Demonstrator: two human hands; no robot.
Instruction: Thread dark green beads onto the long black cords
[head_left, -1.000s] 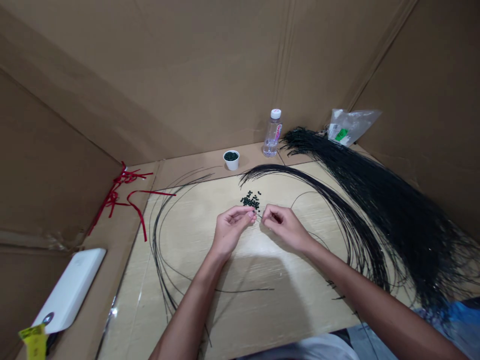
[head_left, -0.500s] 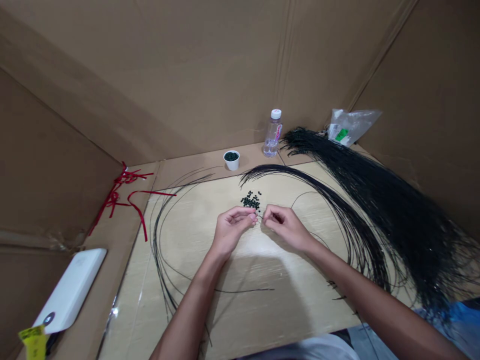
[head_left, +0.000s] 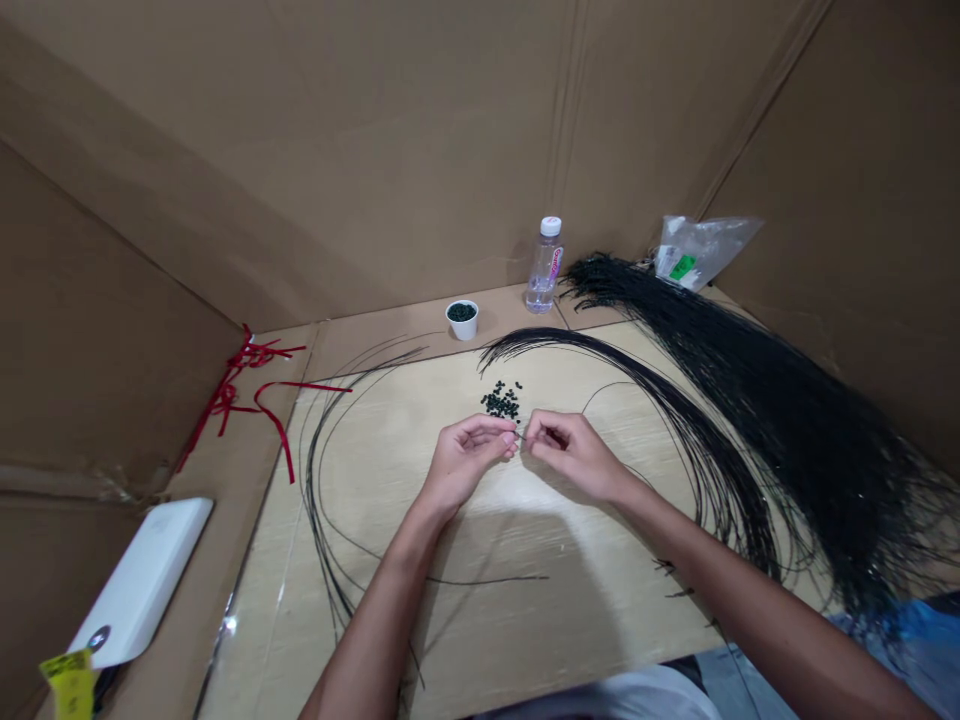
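Over the middle of the board, my left hand (head_left: 471, 455) is closed in a pinch, thumb against fingers. What its fingertips hold is too small to make out. Close beside it, my right hand (head_left: 574, 452) pinches a thin dark strand (head_left: 522, 436), whose short end bridges the gap to the left fingertips. Just beyond both hands lies a loose pile of small dark green bead-like pieces (head_left: 500, 400). A white cup (head_left: 463, 328) filled with similar pieces stands farther back.
Dark strands (head_left: 313, 500) curve at left; a bundle (head_left: 645, 375) and a thicker one (head_left: 787, 400) lie right. A bottle (head_left: 545, 265), plastic bag (head_left: 701, 250), red ribbons (head_left: 281, 430) and a white slab-shaped device (head_left: 146, 580) are around the board (head_left: 525, 640). Cardboard walls enclose it.
Both hands stay nearly in place, still pinching close together. The strand end between the fingertips has shifted only slightly.
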